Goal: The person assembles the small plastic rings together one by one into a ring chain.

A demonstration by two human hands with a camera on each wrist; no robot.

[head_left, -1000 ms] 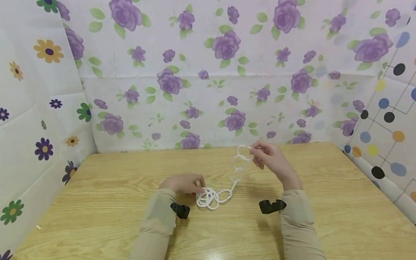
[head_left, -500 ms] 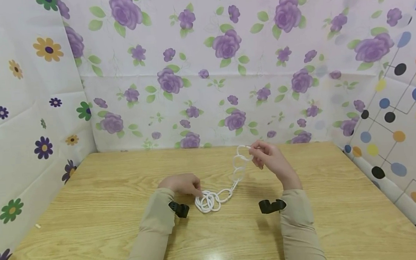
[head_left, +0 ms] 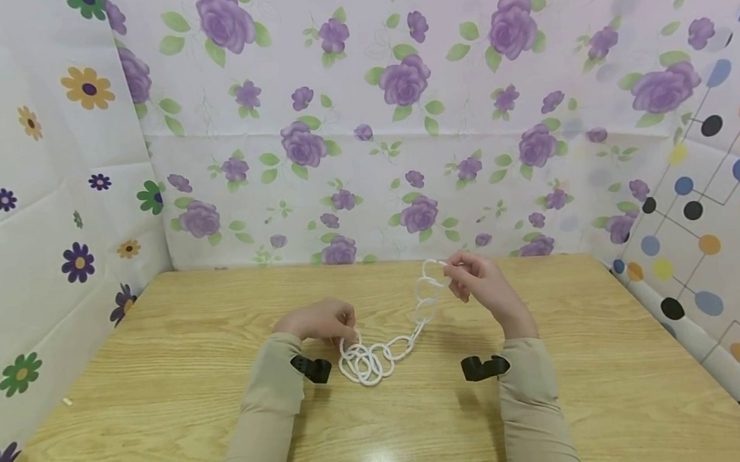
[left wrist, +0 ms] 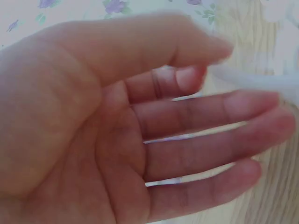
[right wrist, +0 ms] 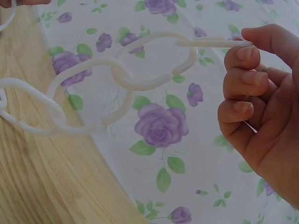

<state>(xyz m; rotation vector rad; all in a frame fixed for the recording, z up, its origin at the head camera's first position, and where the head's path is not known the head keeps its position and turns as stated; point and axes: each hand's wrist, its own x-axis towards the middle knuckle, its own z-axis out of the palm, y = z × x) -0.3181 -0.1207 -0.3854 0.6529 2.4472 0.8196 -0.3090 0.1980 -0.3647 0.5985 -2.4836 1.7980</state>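
Note:
A white plastic chain [head_left: 400,347] of linked oval rings runs between the two hands. Its end link is pinched between thumb and curled fingers of my right hand [head_left: 482,278], raised above the table. From there several links [right wrist: 88,93] hang in a slanting line toward the table. At the left, a bunched heap of rings [head_left: 367,365] lies on the wood. Beside that heap, my left hand [head_left: 321,320] pinches one ring, tilted up from the rest. In the left wrist view the thumb [left wrist: 154,42] nearly covers the index finger, and a blurred white link [left wrist: 261,81] extends from their tips.
The wooden table [head_left: 165,413] reaches back to a purple-flowered cloth [head_left: 367,189]. Patterned cloths stand at both sides. A small pale scrap [head_left: 67,401] lies near the left table edge. Each sleeve cuff carries a black wrist camera [head_left: 480,368].
My left hand has shifted slightly left and up, drawing a ring out of the heap. The heap has spread left and toward me. My right hand has stayed in place.

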